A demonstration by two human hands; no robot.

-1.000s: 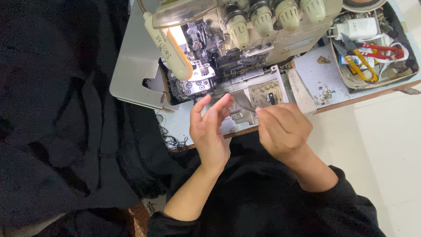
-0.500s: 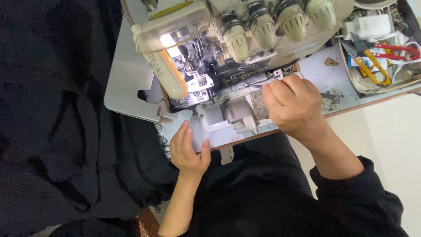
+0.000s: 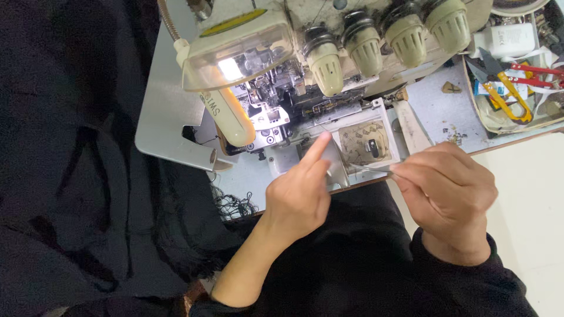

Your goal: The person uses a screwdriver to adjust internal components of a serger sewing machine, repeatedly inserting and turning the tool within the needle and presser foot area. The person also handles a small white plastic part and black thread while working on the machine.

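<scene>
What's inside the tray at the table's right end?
The tray holds yellow-handled snips, red-handled scissors and a white box. Whatever lies beneath them is covered.

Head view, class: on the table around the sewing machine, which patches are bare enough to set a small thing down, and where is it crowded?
Bare patches: the grey metal plate left of the sewing machine, bordered by black cloth, and the pale table strip between machine and tray, with a few crumbs on it. Crowded: the tray, full of scissors and tools, and the front edge, where left hand and right hand work.

Left hand [image 3: 298,196] forefinger extended, right hand [image 3: 449,191] seemingly pinched shut, hands apart
</scene>
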